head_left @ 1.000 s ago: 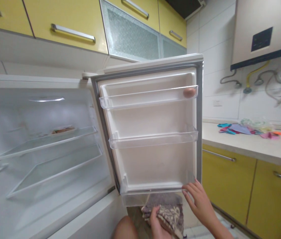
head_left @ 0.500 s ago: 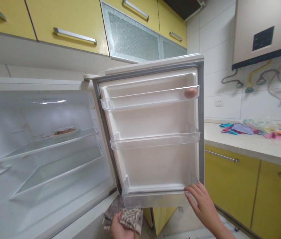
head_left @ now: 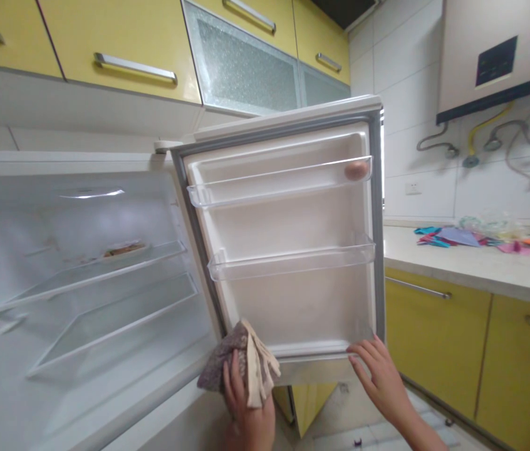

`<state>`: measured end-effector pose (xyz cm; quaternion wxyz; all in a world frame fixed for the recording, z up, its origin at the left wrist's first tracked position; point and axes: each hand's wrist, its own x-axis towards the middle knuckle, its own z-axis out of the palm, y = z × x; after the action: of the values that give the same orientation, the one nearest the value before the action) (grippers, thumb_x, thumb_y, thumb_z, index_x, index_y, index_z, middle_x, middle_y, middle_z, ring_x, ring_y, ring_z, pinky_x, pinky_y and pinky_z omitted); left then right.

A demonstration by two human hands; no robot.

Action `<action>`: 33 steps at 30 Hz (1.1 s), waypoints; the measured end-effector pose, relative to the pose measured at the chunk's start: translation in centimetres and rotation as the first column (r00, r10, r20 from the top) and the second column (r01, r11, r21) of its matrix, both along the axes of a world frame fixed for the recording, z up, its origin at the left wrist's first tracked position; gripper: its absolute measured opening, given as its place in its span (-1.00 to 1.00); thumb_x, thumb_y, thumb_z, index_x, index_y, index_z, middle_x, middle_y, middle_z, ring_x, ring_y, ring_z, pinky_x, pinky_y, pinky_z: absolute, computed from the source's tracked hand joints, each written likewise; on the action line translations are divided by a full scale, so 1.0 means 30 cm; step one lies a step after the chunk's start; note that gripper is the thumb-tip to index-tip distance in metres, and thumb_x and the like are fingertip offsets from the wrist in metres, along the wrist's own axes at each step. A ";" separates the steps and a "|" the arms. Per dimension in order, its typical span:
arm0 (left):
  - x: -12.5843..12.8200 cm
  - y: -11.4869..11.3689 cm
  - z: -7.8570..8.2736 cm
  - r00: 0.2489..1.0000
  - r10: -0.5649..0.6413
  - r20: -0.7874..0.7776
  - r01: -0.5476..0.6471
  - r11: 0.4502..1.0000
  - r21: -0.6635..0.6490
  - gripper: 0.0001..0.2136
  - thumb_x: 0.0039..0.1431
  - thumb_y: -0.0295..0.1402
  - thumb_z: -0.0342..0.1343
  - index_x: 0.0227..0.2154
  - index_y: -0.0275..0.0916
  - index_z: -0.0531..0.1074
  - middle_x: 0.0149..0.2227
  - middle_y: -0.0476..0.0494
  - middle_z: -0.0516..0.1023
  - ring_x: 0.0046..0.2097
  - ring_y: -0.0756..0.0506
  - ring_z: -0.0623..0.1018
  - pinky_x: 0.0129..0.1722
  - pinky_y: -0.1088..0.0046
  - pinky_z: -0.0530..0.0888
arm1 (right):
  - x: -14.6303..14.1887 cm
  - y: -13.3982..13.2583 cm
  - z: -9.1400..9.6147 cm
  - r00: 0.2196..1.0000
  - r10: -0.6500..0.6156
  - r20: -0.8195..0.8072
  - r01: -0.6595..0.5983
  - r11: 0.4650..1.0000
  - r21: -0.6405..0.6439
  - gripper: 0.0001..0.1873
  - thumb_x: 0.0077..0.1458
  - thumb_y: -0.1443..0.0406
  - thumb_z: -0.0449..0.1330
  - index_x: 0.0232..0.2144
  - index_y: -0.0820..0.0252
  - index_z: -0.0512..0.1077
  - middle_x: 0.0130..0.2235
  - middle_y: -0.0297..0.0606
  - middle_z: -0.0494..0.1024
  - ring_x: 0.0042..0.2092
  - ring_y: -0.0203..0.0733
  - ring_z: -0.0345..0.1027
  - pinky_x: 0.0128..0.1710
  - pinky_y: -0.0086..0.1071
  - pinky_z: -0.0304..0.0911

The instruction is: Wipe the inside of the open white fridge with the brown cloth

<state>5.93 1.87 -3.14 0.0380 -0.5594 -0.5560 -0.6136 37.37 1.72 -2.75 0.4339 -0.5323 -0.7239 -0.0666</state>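
Observation:
My left hand [head_left: 249, 401] grips a folded brown patterned cloth [head_left: 227, 360] with a pale edge, at the lower left corner of the open refrigerator door [head_left: 293, 313]. The cloth covers the left end of the clear bottom door bin [head_left: 302, 369]. At that bin's right end, my right hand [head_left: 380, 379] holds the rim, fingers over the top and thumb in front. A clear middle bin [head_left: 293, 266] and top bin [head_left: 274, 188] sit above; a brown egg-like thing [head_left: 356, 170] is at the top bin's right end.
Left of the door is the refrigerator interior with glass shelves [head_left: 119, 313]; a small package [head_left: 124, 249] lies on the upper one. To the right, a counter [head_left: 462, 269] bears colourful cloths [head_left: 457, 237]. A water heater [head_left: 500, 56] hangs above.
My left hand has raised the cloth from below the bottom bin to the bin's left end, in front of the door corner. My right hand stays at the bin's right end.

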 end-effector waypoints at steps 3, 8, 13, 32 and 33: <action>0.002 -0.013 0.034 0.912 0.063 -0.406 -0.071 0.997 -0.004 -0.55 0.14 -0.42 0.12 0.10 0.03 0.49 0.28 -0.12 0.44 0.42 -0.35 0.16 0.44 -0.15 0.02 | 0.000 -0.003 -0.002 1.000 0.013 -0.016 -0.013 1.000 0.008 -0.79 0.31 0.16 0.09 -0.08 -0.08 0.48 -0.15 -0.34 0.61 -0.04 -0.08 0.48 0.30 0.23 0.13; 0.081 -0.030 0.034 0.667 0.048 -0.744 -0.019 0.999 0.047 -0.29 0.06 -0.30 0.21 0.32 0.10 0.21 0.37 0.00 0.33 0.40 -0.32 0.19 0.46 -0.07 -0.18 | -0.006 -0.006 -0.006 0.998 0.012 -0.053 -0.010 0.999 0.049 -0.71 0.33 0.20 0.04 0.03 -0.06 0.44 -0.12 -0.31 0.63 -0.03 -0.07 0.48 0.29 0.25 0.16; 0.257 -0.046 0.028 0.597 -0.029 -0.802 0.114 0.992 0.049 -0.26 0.11 -0.30 0.15 0.37 0.08 0.10 0.43 0.02 0.22 0.42 -0.32 0.15 0.46 -0.05 -0.30 | 0.003 -0.001 -0.018 1.000 -0.006 0.019 0.005 0.998 0.061 -0.66 0.33 0.22 0.04 0.10 -0.01 0.41 -0.08 -0.27 0.63 -0.01 -0.08 0.49 0.26 0.21 0.23; -0.046 -0.033 -0.048 0.976 -0.022 0.218 0.115 0.898 -0.425 -0.67 0.11 -0.27 -0.13 -0.47 -0.16 0.56 -0.49 -0.23 0.61 -0.21 -0.26 0.68 -0.12 0.16 0.60 | 0.025 0.012 -0.033 0.993 -0.038 0.108 0.030 0.997 0.075 -0.74 0.30 0.16 0.12 -0.01 -0.02 0.47 -0.09 -0.30 0.63 0.00 -0.07 0.50 0.27 0.16 0.22; -0.044 -0.033 -0.063 0.954 0.005 0.301 0.147 0.864 -0.481 -0.68 0.11 -0.27 -0.13 -0.56 -0.13 0.50 -0.61 -0.15 0.51 -0.35 -0.25 0.66 -0.28 0.19 0.61 | 0.026 0.013 -0.035 0.993 -0.036 0.111 0.028 0.997 0.073 -0.75 0.30 0.15 0.11 -0.02 -0.03 0.47 -0.09 -0.31 0.63 0.00 -0.07 0.50 0.27 0.16 0.22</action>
<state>4.61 0.89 -5.04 -0.2128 -0.4738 -0.6733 -0.5261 38.15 2.10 -3.80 0.4102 -0.5236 -0.7355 -0.1289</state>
